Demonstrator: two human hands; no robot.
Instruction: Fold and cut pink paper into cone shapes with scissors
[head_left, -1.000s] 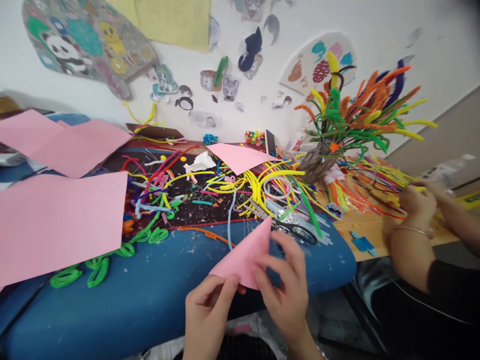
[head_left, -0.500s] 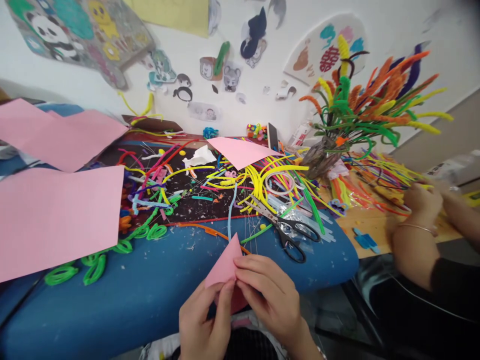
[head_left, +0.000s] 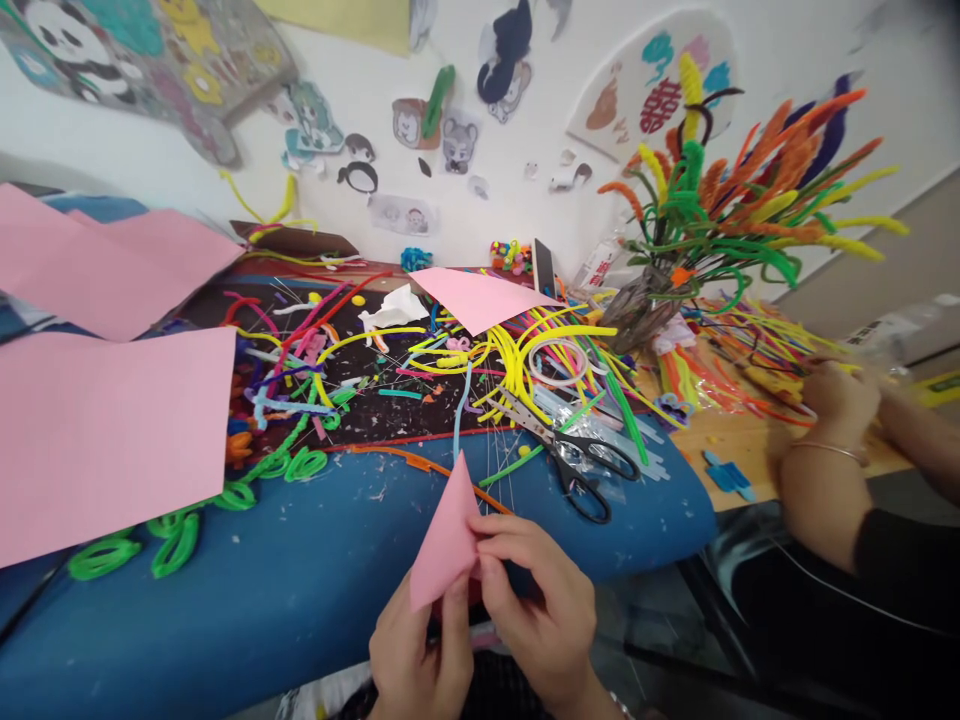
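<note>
A small piece of pink paper (head_left: 444, 540), folded or rolled to a point at the top, is held between my two hands above the front edge of the blue surface (head_left: 300, 560). My left hand (head_left: 421, 640) grips its lower part, thumb and fingers pressed on it. My right hand (head_left: 529, 595) pinches its right edge with thumb and fingertips. Just beyond the tip are a light blue strip (head_left: 461, 410) and an orange pipe cleaner (head_left: 409, 456). Black-handled scissors (head_left: 559, 440) lie open beyond my right hand.
Large pink sheets (head_left: 112, 430) lie at left, near green pipe-cleaner loops (head_left: 176, 540). Yellow pipe cleaners (head_left: 517, 370) and another pink sheet (head_left: 480, 297) lie at the back. A vase (head_left: 645, 305) stands at right, where another person's hands (head_left: 840, 400) work over the wooden table.
The pink paper has turned more upright and shows a longer, narrower face. My left hand has shifted slightly down and right. The view has shifted slightly.
</note>
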